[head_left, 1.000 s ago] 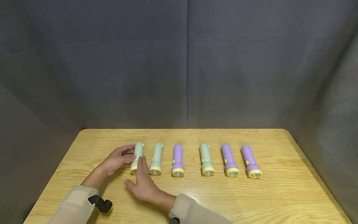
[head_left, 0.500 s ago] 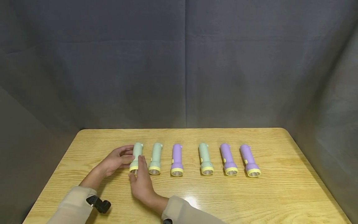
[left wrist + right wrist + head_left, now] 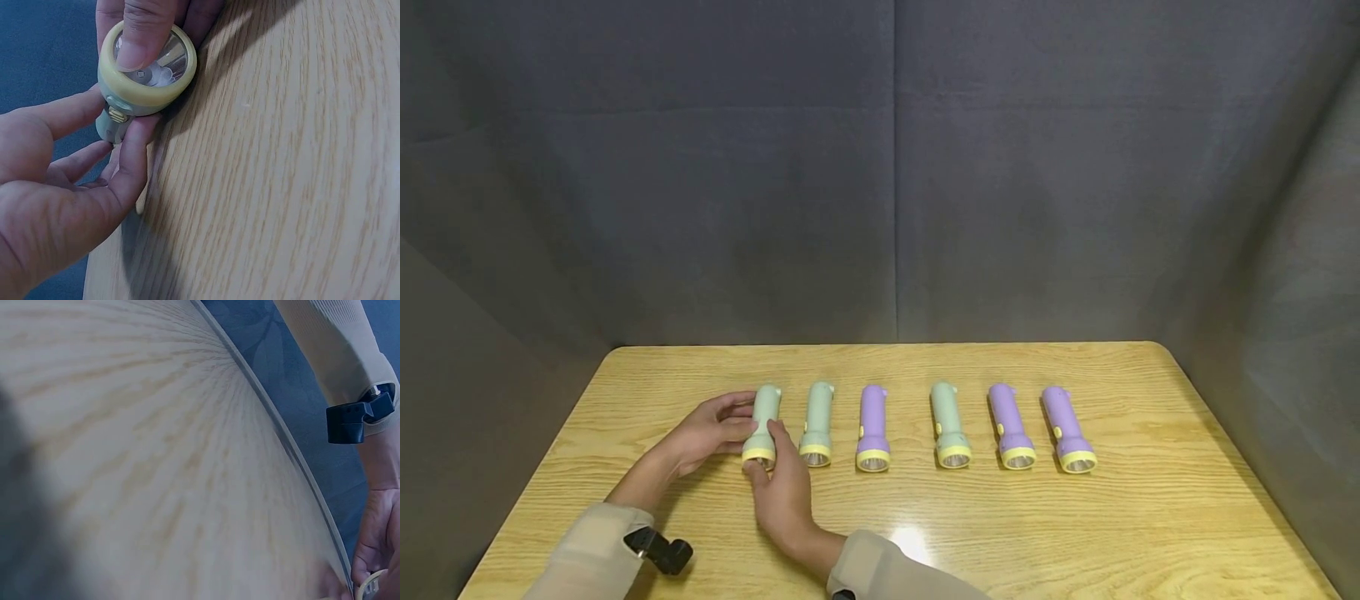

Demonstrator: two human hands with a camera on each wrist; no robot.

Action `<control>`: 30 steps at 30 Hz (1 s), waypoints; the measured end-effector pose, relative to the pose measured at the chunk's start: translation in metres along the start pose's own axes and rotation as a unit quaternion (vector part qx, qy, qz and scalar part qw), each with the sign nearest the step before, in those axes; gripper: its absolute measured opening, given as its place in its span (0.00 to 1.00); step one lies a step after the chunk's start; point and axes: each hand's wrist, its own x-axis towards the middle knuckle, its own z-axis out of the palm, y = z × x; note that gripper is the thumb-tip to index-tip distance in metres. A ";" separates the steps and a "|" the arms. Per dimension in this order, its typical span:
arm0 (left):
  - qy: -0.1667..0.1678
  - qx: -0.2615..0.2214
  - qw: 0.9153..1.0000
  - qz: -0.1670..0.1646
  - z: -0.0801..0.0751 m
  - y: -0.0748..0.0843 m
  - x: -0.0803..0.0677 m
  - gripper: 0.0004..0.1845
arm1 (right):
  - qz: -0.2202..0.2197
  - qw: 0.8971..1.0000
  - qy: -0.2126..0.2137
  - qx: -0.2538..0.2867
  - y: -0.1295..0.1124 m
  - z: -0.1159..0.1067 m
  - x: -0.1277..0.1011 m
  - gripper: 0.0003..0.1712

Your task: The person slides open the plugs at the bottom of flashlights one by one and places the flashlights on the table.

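Note:
At the left end of a row on the wooden table lies a pale green flashlight (image 3: pixel 764 411) with a yellow rim, lens towards me. My left hand (image 3: pixel 703 435) holds it from the left; in the left wrist view its fingers sit around the body by the yellow switch (image 3: pixel 117 115). My right hand (image 3: pixel 786 492) grips the head end from the right. Its thumb (image 3: pixel 145 37) presses over the lens of that flashlight, covering part of the reflector. In the right wrist view only a bit of the yellow rim (image 3: pixel 370 584) shows at the bottom corner.
To the right lie another green flashlight (image 3: pixel 817 421), a purple one (image 3: pixel 873 421), a green one (image 3: pixel 948 417) and two purple ones (image 3: pixel 1009 421), (image 3: pixel 1066 425). Dark cloth (image 3: pixel 895 167) stands behind and beside the table (image 3: pixel 1000 533).
My right hand has come in from the front right, and its thumb has moved onto the head of the leftmost flashlight. The left hand stays on it. The other flashlights have not moved.

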 end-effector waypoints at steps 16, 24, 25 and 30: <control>0.011 0.001 1.000 0.007 -0.001 0.012 -0.017 0.38 | -0.013 0.999 -0.010 0.038 -0.011 -0.006 0.001 0.34; 0.008 -0.009 1.000 0.024 0.005 0.029 -0.027 0.39 | -0.025 0.995 -0.036 0.094 -0.024 -0.025 -0.001 0.36; 0.007 -0.007 1.000 0.027 0.006 0.031 -0.028 0.39 | -0.024 0.994 -0.038 0.101 -0.024 -0.027 -0.001 0.36; 0.012 -0.006 0.999 0.036 0.014 0.041 -0.034 0.38 | -0.024 0.991 -0.041 0.128 -0.028 -0.037 -0.003 0.37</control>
